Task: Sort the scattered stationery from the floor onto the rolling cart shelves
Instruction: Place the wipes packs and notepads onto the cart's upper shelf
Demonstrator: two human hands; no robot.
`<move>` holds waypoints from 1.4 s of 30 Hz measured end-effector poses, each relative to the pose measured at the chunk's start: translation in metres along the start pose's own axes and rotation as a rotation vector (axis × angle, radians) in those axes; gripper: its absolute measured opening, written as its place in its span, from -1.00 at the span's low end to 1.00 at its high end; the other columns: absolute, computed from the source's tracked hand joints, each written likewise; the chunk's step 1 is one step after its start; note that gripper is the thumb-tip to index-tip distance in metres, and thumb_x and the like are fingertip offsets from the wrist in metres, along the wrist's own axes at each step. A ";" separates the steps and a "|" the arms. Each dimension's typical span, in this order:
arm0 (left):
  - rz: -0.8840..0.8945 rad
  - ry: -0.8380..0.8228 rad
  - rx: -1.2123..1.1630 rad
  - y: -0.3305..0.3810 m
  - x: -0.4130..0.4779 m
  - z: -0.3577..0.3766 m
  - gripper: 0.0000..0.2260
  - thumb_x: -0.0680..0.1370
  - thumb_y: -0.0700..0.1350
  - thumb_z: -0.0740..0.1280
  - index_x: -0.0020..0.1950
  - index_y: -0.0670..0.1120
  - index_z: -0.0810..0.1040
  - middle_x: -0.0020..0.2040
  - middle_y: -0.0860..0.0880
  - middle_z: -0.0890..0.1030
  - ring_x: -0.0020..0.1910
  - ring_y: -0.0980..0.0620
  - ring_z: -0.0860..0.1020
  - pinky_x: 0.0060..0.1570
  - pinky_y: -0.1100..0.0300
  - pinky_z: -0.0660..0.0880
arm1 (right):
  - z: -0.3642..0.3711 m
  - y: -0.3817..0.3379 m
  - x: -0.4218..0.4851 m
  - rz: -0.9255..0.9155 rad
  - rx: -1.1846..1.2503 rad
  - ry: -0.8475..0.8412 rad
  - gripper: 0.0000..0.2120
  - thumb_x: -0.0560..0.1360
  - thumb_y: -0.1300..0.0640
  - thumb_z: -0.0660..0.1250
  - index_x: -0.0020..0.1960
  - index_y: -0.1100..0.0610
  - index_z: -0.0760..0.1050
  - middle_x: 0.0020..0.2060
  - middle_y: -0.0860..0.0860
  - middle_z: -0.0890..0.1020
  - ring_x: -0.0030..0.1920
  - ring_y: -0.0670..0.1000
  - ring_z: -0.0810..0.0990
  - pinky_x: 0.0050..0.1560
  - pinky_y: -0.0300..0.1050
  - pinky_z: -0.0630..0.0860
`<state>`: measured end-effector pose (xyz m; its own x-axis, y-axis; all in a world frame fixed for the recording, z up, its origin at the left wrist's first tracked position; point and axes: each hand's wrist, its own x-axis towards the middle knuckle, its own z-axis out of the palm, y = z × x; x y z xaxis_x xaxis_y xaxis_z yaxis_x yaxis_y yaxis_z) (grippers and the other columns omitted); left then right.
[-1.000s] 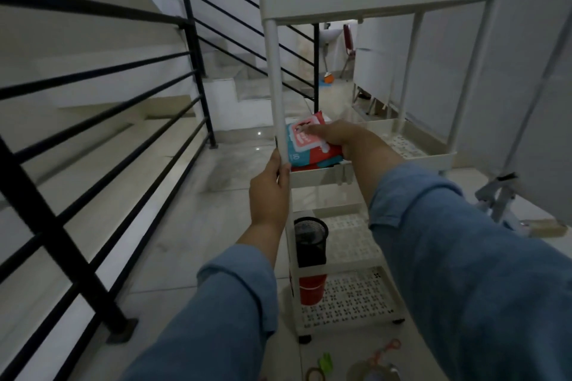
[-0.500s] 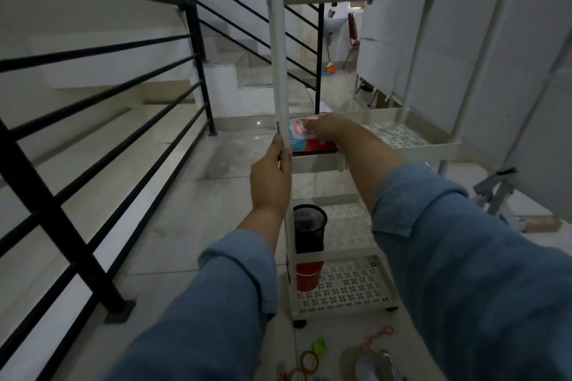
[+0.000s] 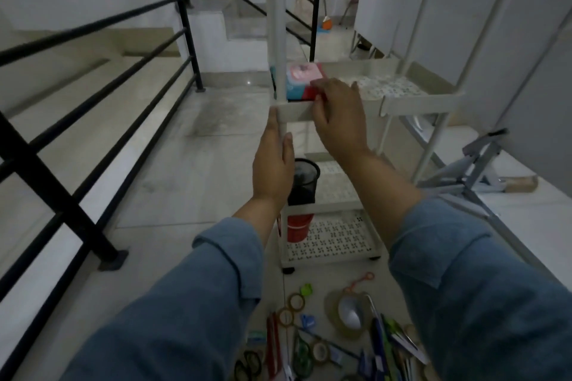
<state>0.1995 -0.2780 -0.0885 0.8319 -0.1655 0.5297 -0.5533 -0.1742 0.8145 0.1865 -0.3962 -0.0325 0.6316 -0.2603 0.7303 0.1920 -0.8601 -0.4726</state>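
A black stair railing [image 3: 93, 120] runs along the left. The left hand [image 3: 272, 164] holds the rolling cart [image 3: 418, 102] by its front corner post, thumb on one side and fingers on the other. A red-and-blue packet [image 3: 301, 79] lies in that corner of the upper shelf. The right hand [image 3: 339, 117] rests bent-fingered on the packet's near corner and the rim; whether it grips, I cannot tell. Below stand a black mesh cup [image 3: 305, 179] and a red cup [image 3: 298, 227]. Scattered stationery [image 3: 383, 346] lies on the floor [image 3: 185, 179] near the cart.
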 end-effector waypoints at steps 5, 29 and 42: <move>-0.011 -0.063 0.060 -0.047 -0.052 -0.003 -0.58 0.64 -0.13 0.12 0.49 -0.15 0.19 0.39 0.09 0.30 0.36 0.28 0.24 0.30 0.60 0.10 | 0.022 0.029 -0.083 -0.148 0.002 0.066 -0.66 0.51 0.29 0.18 0.27 0.23 0.47 0.36 0.21 0.41 0.45 0.18 0.19 0.47 0.17 0.12; -0.563 -0.366 0.655 -0.248 -0.357 0.055 -0.44 0.52 0.11 -0.09 0.41 -0.07 0.38 0.45 -0.04 0.35 0.49 -0.03 0.22 0.43 0.10 -0.10 | 0.117 0.142 -0.436 0.270 0.031 -0.656 -0.64 0.46 0.18 0.11 0.12 0.32 0.53 0.07 0.26 0.55 0.11 0.07 0.38 0.18 -0.18 0.32; -0.288 -0.633 0.542 -0.199 -0.391 0.153 -0.43 0.56 0.13 -0.08 0.43 -0.16 0.34 0.45 -0.11 0.35 0.49 -0.06 0.21 0.46 0.00 -0.05 | 0.009 0.192 -0.477 0.565 -0.184 -0.490 -0.58 0.51 0.07 0.05 0.17 0.26 0.52 0.16 0.20 0.53 0.19 0.18 0.46 0.24 0.00 0.43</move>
<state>-0.0222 -0.3267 -0.4936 0.8512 -0.5234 -0.0404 -0.4038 -0.7019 0.5867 -0.0709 -0.4331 -0.4761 0.8654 -0.4946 0.0804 -0.3597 -0.7249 -0.5875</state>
